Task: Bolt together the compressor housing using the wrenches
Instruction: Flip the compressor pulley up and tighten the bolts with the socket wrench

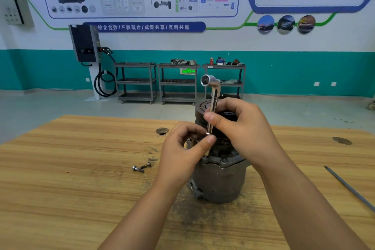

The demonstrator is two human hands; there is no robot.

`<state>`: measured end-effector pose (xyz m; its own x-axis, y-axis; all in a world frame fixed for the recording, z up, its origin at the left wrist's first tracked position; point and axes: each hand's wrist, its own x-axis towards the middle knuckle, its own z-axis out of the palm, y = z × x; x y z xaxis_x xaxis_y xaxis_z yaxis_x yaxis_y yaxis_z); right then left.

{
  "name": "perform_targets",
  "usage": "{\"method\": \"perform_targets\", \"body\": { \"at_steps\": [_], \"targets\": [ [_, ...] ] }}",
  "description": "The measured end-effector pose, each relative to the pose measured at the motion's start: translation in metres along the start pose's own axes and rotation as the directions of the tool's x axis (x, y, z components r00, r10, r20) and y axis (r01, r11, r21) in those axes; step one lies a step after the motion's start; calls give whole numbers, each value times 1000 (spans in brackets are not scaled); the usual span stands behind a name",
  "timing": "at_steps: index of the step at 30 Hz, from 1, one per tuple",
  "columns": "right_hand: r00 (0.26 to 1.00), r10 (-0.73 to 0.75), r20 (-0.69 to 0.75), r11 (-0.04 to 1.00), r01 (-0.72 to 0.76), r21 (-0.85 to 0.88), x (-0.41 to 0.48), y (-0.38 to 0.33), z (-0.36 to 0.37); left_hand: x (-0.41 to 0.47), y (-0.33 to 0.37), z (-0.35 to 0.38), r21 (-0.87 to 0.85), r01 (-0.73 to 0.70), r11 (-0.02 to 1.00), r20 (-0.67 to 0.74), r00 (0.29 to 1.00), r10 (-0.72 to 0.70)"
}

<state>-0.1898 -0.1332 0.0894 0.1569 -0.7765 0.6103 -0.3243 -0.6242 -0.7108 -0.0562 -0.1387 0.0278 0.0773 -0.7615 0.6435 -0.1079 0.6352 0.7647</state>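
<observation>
A grey metal compressor housing [219, 178] stands upright on the wooden table [81, 168], its pulley end on top. My right hand [239, 126] grips the shaft of a chrome L-shaped socket wrench [213, 95], held upright over the housing with its bent socket end at the top. My left hand [186, 148] is at the wrench's lower end, thumb and fingers curled round something small that I cannot make out. Two loose bolts [141, 167] lie on the table left of the housing.
A thin dark metal rod [349, 187] lies near the table's right edge. Two round holes [162, 131] mark the tabletop. Beyond the table stand three grey shelf carts [178, 83] and a wall charger [85, 43].
</observation>
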Motion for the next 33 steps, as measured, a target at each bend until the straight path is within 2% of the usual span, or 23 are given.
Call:
{"method": "perform_targets", "body": {
  "at_steps": [7, 14, 17, 21, 28, 33],
  "targets": [
    [996, 53, -65, 998, -55, -39, -2, -4, 6, 1, 0, -1, -1, -21, 1000, 22, 1000, 21],
    [998, 28, 48, 1000, -27, -12, -1, -4, -2, 0, 3, -2, -17, -23, 1000, 41, 999, 24],
    [999, 32, 15, 999, -31, -44, -1, -2, 1, -1, 4, -1, -18, -26, 999, 47, 999, 27],
    [998, 42, -40, 998, -44, -48, -3, -3, 7, -1, 3, 1, -51, 39, 998, 25, 999, -37],
    [999, 20, 38, 1000, -19, -22, -2, -1, 3, 0, 3, -1, -4, -19, 1000, 33, 999, 19],
    [999, 47, -8, 998, -47, -35, -2, 0, 5, -2, 4, 4, 41, -34, 999, 46, 998, 32]
  ]
}}
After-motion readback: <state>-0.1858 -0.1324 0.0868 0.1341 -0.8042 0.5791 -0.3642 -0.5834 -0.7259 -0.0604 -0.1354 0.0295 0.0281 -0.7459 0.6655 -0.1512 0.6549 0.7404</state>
